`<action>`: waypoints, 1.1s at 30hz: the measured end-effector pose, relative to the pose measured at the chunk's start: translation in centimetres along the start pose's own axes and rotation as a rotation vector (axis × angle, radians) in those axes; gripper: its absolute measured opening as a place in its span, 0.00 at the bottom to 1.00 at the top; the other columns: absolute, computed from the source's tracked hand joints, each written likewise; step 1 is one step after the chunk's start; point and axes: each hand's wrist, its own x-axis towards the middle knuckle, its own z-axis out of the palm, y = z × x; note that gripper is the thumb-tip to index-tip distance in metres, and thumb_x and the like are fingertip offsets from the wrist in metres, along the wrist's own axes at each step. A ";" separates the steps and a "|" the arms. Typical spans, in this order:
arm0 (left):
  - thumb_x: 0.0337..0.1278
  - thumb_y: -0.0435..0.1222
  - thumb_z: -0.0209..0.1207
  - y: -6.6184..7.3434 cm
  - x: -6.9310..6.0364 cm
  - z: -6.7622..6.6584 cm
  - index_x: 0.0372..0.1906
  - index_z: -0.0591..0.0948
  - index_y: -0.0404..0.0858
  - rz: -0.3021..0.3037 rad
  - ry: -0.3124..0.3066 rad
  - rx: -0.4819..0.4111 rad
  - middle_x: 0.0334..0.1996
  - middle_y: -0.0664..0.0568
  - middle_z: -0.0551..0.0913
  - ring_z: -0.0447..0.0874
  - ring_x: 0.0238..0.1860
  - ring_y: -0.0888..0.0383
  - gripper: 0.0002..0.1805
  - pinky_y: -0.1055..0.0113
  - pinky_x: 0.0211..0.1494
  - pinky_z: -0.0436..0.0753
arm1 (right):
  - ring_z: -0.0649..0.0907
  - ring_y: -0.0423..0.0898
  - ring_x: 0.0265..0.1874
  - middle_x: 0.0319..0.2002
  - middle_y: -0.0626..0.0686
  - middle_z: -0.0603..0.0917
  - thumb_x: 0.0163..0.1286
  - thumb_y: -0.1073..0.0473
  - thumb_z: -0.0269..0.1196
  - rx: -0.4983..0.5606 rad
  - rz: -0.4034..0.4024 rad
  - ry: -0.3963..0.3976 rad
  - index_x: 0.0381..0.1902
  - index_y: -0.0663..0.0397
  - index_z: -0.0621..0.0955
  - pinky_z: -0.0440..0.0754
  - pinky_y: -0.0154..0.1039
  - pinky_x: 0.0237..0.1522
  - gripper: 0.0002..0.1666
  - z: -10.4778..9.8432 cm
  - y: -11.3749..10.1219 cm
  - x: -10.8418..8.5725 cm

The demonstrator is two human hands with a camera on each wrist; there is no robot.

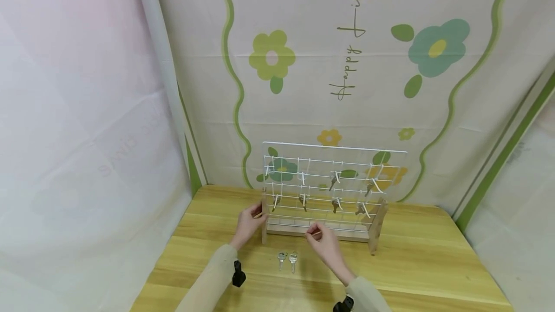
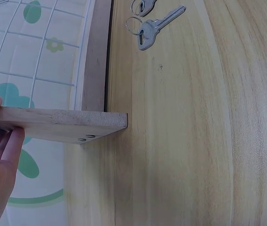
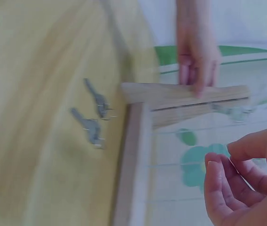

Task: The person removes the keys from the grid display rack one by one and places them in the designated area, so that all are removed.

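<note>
A white wire grid rack [image 1: 329, 190] with wooden end supports stands upright on the table. Several keys hang from its white hooks, among them one key [image 1: 336, 205] in the lower row. My left hand [image 1: 249, 225] grips the left wooden support [image 2: 67, 123], thumb on one face and fingers on the other. In front of the rack is my right hand [image 1: 323, 242], its fingers loosely curled and nothing visible between them in the right wrist view. Two silver keys with small rings, a left key [image 1: 281, 260] and a right key [image 1: 293, 261], lie side by side on the table between my hands.
The wood-grain table [image 1: 425, 264] carries the rack near its back edge. Behind it hangs a printed cloth [image 1: 303, 110] with flowers, and more cloth closes off both sides. A wooden bar [image 1: 286, 229] joins the rack's supports at the bottom.
</note>
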 end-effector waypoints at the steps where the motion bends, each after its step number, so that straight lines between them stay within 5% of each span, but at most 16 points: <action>1: 0.59 0.23 0.62 -0.5 0.2 0.1 0.61 0.74 0.19 -0.003 0.006 0.006 0.56 0.25 0.79 0.80 0.58 0.32 0.25 0.49 0.56 0.86 | 0.84 0.39 0.26 0.31 0.55 0.86 0.60 0.70 0.67 0.006 -0.006 0.014 0.30 0.61 0.81 0.83 0.26 0.29 0.04 -0.3 -0.3 0.1; 8: 0.58 0.25 0.64 -2.5 0.8 0.4 0.61 0.76 0.22 0.002 0.019 0.007 0.56 0.28 0.81 0.82 0.57 0.35 0.25 0.53 0.56 0.87 | 0.85 0.40 0.29 0.33 0.54 0.87 0.63 0.67 0.67 -0.016 -0.024 0.083 0.34 0.57 0.82 0.84 0.26 0.32 0.03 -3.5 -2.9 0.7; 12: 0.59 0.24 0.62 -1.1 0.2 0.1 0.61 0.75 0.20 0.002 0.008 -0.007 0.56 0.26 0.80 0.81 0.58 0.34 0.24 0.50 0.57 0.86 | 0.85 0.38 0.32 0.36 0.54 0.87 0.66 0.65 0.66 -0.004 -0.037 0.114 0.37 0.57 0.82 0.84 0.26 0.33 0.03 -5.2 -4.1 1.1; 18: 0.59 0.25 0.63 -2.4 0.8 0.3 0.62 0.75 0.23 -0.016 0.023 -0.014 0.57 0.29 0.80 0.82 0.58 0.36 0.25 0.53 0.57 0.87 | 0.84 0.32 0.29 0.34 0.57 0.87 0.64 0.68 0.67 0.023 -0.124 0.224 0.37 0.60 0.82 0.85 0.25 0.32 0.04 -7.0 -4.9 2.3; 33: 0.58 0.24 0.63 -2.1 0.8 0.5 0.62 0.75 0.22 -0.011 0.034 0.005 0.57 0.28 0.80 0.81 0.58 0.34 0.25 0.49 0.58 0.85 | 0.82 0.30 0.31 0.38 0.61 0.87 0.67 0.65 0.64 0.053 -0.163 0.377 0.40 0.64 0.82 0.80 0.16 0.33 0.06 -9.3 -6.3 5.4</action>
